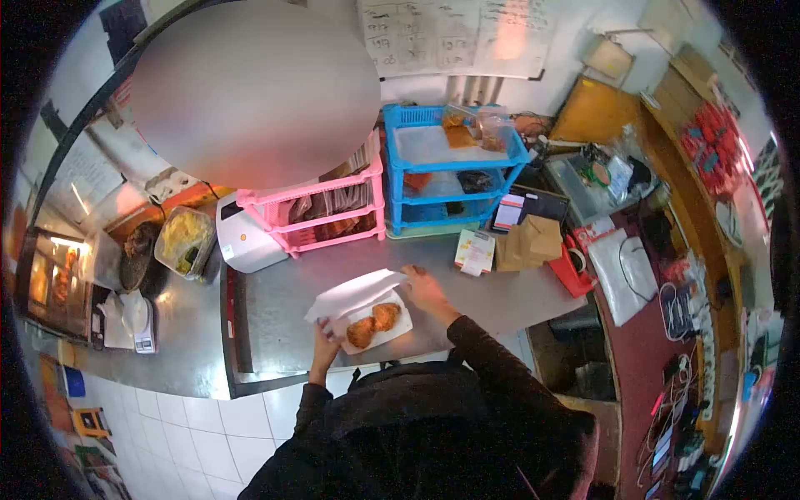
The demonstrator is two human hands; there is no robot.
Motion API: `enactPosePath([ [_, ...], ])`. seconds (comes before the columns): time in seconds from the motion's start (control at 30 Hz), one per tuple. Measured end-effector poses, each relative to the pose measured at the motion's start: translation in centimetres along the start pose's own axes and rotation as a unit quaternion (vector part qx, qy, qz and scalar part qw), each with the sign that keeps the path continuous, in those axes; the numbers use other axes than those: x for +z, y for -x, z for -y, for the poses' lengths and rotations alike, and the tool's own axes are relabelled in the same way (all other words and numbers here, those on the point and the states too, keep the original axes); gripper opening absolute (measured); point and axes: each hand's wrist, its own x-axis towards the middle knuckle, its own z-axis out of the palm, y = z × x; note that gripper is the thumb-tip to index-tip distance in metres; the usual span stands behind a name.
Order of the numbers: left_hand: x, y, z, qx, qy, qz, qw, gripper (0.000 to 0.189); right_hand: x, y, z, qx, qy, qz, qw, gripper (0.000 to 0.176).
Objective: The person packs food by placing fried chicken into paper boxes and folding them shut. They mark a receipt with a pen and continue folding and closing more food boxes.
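Observation:
A white paper takeaway box (400, 327) lies on the metal counter with its lid (354, 294) raised on the far side. Inside it are browned, crumbly-looking pieces of fried food (372, 324), probably fried chicken. My left hand (327, 340) grips the box at its left corner, where the lid meets the side. With closed fingers, my right hand (424, 288) holds the lid's far right corner. The fingertips of both hands are partly hidden by the cardboard.
Behind the box stand a pink rack (332, 218) and a blue rack (454, 171) with packets. Brown paper bags (533, 242) and a red holder (572, 268) lie at the right. Further left are a white machine (247, 237) and a scale (143, 327). A blurred patch hides the upper left.

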Motion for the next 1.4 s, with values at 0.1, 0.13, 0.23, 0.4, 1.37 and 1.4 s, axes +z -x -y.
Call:
enactPosePath([
  [0.1, 1.6, -1.7, 0.5, 0.131, 0.062, -0.175, 0.974, 0.084, -1.6, 1.5, -1.5, -0.056, 0.003, 0.035, 0.998, 0.028],
  [0.13, 2.6, -0.8, -3.5, 0.185, 0.072, -0.256, 0.946, 0.085, -1.7, 2.2, -1.8, -0.050, 0.005, 0.029, 0.998, 0.027],
  [0.23, 0.6, -2.3, -6.1, 0.210, -0.046, -0.112, 0.970, 0.065, -1.3, 2.7, -1.6, -0.052, 0.004, -0.020, 0.998, 0.026],
  [0.4, -1.6, -4.6, -7.7, 0.211, -0.464, 0.020, 0.860, 0.029, 2.3, 1.9, -2.5, -0.084, -0.004, -0.063, 0.994, 0.036],
  [1.37, 0.7, -4.7, -8.3, 0.130, 0.027, 0.176, 0.975, 0.020, 4.4, -1.4, -0.3, 0.024, -0.416, -0.027, 0.909, 0.021],
  [1.4, 0.9, -4.8, -8.5, 0.147, 0.003, 0.155, 0.977, 0.015, 5.2, -1.9, -1.2, 0.018, -0.401, -0.026, 0.915, 0.021],
])
